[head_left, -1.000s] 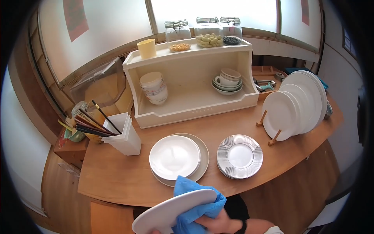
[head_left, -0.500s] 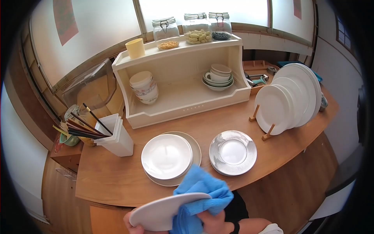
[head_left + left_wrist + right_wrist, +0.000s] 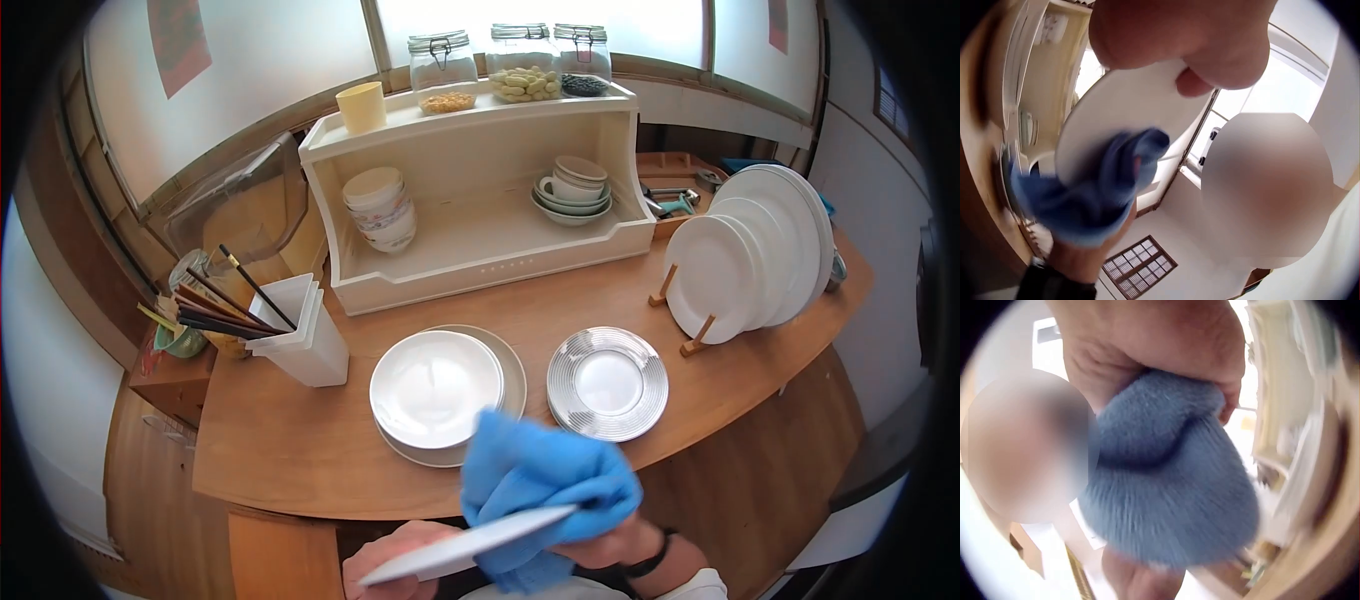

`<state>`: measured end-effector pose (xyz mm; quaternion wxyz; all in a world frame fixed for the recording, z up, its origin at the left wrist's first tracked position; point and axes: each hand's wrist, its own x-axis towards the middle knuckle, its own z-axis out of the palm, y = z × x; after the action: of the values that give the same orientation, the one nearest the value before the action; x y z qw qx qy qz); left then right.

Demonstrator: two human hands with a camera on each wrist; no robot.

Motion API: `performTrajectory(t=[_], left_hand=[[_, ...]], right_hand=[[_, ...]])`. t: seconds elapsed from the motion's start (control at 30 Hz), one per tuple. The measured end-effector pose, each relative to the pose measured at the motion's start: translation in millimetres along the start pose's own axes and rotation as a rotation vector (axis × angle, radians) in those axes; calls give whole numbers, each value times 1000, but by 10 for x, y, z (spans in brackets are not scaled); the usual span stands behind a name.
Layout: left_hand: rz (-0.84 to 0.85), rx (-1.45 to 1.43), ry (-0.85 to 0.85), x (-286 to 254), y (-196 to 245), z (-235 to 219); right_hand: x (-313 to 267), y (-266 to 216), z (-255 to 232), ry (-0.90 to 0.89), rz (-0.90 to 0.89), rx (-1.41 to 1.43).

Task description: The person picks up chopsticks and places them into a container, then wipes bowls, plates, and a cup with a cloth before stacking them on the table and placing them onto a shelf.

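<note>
At the table's front edge my left hand [image 3: 395, 560] grips a white plate [image 3: 470, 545] by its left rim, the plate tilted nearly edge-on in the head view. My right hand [image 3: 605, 545] holds a blue cloth [image 3: 540, 475] folded over the plate's right rim. From the left wrist, the plate's face [image 3: 1129, 103] shows with the cloth [image 3: 1085, 203] bunched against it. In the right wrist view the cloth [image 3: 1172, 500] covers most of the plate. Beyond the hands lie a stack of white plates [image 3: 435, 390] and a stack of ridged-rim silvery plates [image 3: 608, 370].
White plates [image 3: 710, 280] stand in a wooden rack at the right. A cream shelf [image 3: 480, 275] at the back holds bowls [image 3: 380, 210] and cups, with glass jars [image 3: 525, 75] and a yellow cup [image 3: 361, 108] on top. Chopsticks fill a white holder [image 3: 315, 340] at the left.
The plate has turned from showing its broad face to nearly edge-on. The right hand and blue cloth have moved right along its rim, and the left hand has come further into view.
</note>
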<state>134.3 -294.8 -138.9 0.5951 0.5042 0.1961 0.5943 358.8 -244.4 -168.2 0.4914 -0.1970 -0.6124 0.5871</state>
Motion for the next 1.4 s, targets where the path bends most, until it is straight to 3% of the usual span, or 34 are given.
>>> performTrajectory(t=[0.03, 0.07, 0.13, 0.17, 0.23, 0.33, 0.4, 0.53, 0.6, 0.63, 0.67, 0.73, 0.77, 0.8, 0.83, 0.87, 0.9, 0.93, 1.0, 1.03, 1.07, 1.13, 1.2, 1.27, 1.33, 1.4], left_hand=[[-17, -219, 190, -171, -166, 42], [-38, -340, 235, -135, -206, 157], [-34, -331, 228, -106, -213, 139], [-31, -321, 220, -104, -222, 116], [-22, -299, 207, -108, -239, 58], [0, -251, 197, -119, -210, -55], [16, -157, 142, -15, -132, -127], [81, -18, -9, 55, -203, -115], [116, -378, 457, 14, -320, 120], [-2, -365, 184, 31, -287, 98], [-6, -362, 181, -3, -275, 78], [-167, -126, 275, -128, -275, 27], [-227, 54, 284, -175, -253, -41], [-234, 58, 284, -184, -214, -105], [-187, -49, 248, -177, -179, -165], [-136, -158, 209, -145, -170, -192], [-63, -217, 360, 43, -97, -48], [-61, -222, 360, 25, -127, -97], [36, 13, 97, -83, -191, -246], [-109, -10, 82, -155, -206, -251], [-112, -13, 74, -195, -238, -212], [-88, -242, 368, -241, -335, -42], [-111, -213, 377, -152, -286, 83], [-87, -250, 364, -128, -296, 53], [-175, -221, 430, -194, -365, -21], [-78, -251, 581, -147, -485, -54]], right_hand=[[-111, 117, 200, 190, -235, -126], [-145, 167, 475, 412, -106, 201], [-192, 482, 820, 552, 66, 479], [-224, 509, 815, 551, 70, 485], [-183, 389, 728, 404, 217, 527], [-14, 65, 166, 114, 203, 133], [128, -315, -56, -36, -34, -277], [167, -368, -37, -8, -129, -215], [50, -66, 227, 265, -157, 55], [-30, 104, 509, 554, -7, 361], [-95, 217, 725, 616, 27, 442], [-115, 304, 774, 674, 59, 527], [-124, 343, 673, 498, 166, 491], [-135, 359, 562, 322, 270, 451], [-105, 322, 422, 245, 221, 412], [-63, 210, 201, 102, 280, 313], [-10, 25, 18, 16, 181, 50], [32, -147, -91, -72, 81, -212], [58, -305, -149, -103, 89, -258], [50, -338, -162, -136, 95, -303], [49, -309, -103, -127, 95, -307], [42, -125, 143, 300, -40, 61], [-83, 146, 357, 377, -126, 56], [-201, 298, 623, 550, 105, 348], [-310, 380, 836, 461, 210, 456], [-333, 435, 819, 522, 240, 489]])
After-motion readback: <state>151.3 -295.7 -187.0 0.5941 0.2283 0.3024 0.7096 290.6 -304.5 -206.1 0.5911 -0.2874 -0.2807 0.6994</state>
